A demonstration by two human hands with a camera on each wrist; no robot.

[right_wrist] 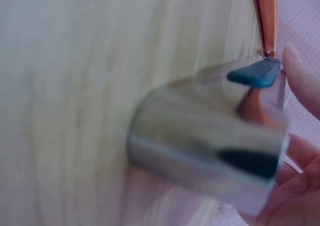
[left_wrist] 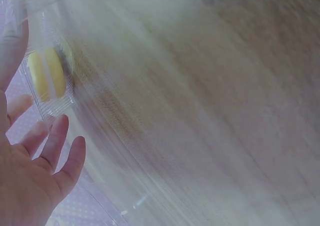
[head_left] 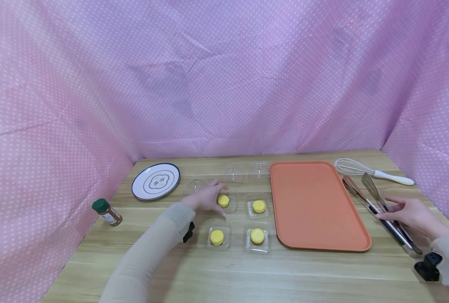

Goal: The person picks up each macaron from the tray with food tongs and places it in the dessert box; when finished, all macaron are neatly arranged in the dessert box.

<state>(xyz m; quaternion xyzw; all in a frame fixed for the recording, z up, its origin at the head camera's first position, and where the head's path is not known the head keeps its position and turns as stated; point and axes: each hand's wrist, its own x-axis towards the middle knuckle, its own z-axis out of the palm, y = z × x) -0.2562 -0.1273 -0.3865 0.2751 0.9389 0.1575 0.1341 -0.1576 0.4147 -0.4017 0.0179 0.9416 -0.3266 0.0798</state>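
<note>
My left hand (head_left: pixel 206 197) spreads its fingers and thumb around a yellow macaron (head_left: pixel 223 201) in an open clear plastic box. The left wrist view shows this macaron (left_wrist: pixel 47 74) upright on end beside the blurred fingers (left_wrist: pixel 59 136), apart from them. With thumb and fingers, my right hand (head_left: pixel 411 214) grips metal tongs with dark handles (head_left: pixel 389 229), right of the tray. Their rounded metal end (right_wrist: pixel 190 136) fills the middle of the right wrist view. Three more yellow macarons, such as the front-left one (head_left: pixel 217 237), lie in their own clear boxes.
An orange tray (head_left: pixel 317 206) lies right of the boxes, a white-handled whisk (head_left: pixel 392 177) behind the tongs. At left are a blue-rimmed plate (head_left: pixel 141 185) and a green-capped spice jar (head_left: pixel 109 213). Pink dotted cloth (head_left: pixel 224 84) hangs along the table's back and sides.
</note>
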